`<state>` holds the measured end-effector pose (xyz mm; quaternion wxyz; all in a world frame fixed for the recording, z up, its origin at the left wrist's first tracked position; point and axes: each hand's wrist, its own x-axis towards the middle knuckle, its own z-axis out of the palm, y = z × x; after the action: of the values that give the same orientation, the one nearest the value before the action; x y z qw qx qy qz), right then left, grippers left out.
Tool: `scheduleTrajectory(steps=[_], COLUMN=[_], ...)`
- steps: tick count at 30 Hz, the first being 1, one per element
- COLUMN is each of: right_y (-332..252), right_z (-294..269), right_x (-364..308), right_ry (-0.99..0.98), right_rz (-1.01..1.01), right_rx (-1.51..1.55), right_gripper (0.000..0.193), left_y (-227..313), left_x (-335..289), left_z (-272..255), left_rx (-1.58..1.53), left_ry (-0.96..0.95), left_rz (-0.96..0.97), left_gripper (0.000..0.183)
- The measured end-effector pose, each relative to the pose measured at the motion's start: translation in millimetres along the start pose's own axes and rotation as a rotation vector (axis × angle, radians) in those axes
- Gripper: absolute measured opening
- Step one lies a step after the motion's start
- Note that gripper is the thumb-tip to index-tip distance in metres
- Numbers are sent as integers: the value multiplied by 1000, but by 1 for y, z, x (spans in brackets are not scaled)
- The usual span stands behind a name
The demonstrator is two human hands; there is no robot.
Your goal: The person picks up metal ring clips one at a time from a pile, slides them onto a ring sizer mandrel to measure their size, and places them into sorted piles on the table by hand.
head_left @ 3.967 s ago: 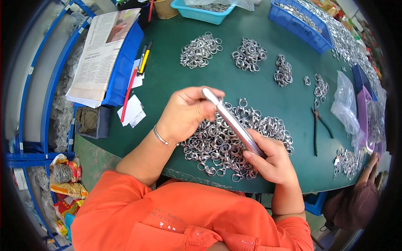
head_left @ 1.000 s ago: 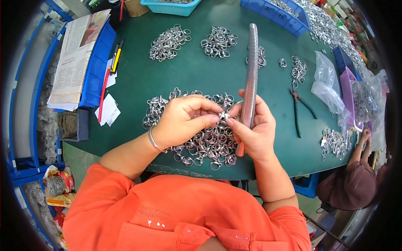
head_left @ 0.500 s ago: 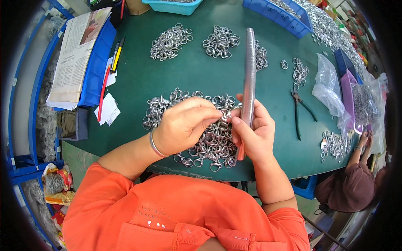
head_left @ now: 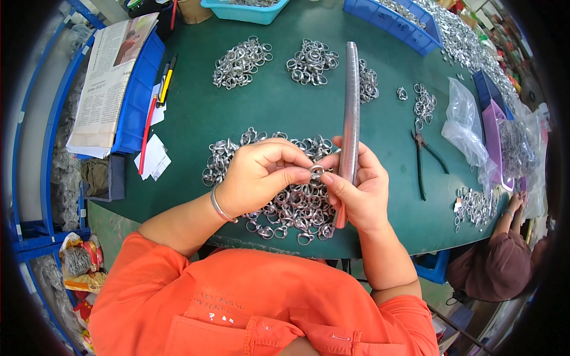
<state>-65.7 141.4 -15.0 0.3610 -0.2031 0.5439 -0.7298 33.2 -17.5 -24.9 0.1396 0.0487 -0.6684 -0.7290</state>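
Observation:
A silver ring is pinched between the thumb and fingers of my left hand, its round opening showing. Closed around a tapered metal ring mandrel, my right hand also touches the ring with thumb and fingertip. The mandrel stands nearly upright in the picture, narrow end away from me, its reddish lower end below my palm. Under both hands spreads a big pile of silver rings, partly covered by them.
Smaller ring heaps lie farther back on the green table. Pliers, a plastic bag and more metal pieces are to the right. Pens and a newspaper on a blue bin sit left. Another person works at far right.
My left thumb and fingers have shifted on the ring, which now shows its opening. My right thumb and fingertip have come against it. The mandrel has tilted only slightly.

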Motion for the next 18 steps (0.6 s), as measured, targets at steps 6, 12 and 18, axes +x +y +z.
scheduleTrajectory(steps=[6, 12, 18], right_y=[-8, -1, -1], right_z=[12, 2, 4], right_x=[-6, -17, -14], right_ry=[110, -135, -218], right_rz=[12, -124, -272], right_rx=[-137, -654, -818], right_gripper=[45, 49, 47], left_y=[6, 4, -2], left_x=[17, 26, 24], left_z=[-27, -61, -66], left_rx=[-394, -502, -544], left_ry=[77, 148, 56], left_rz=[-9, -16, -19], left_gripper=[7, 31, 27])
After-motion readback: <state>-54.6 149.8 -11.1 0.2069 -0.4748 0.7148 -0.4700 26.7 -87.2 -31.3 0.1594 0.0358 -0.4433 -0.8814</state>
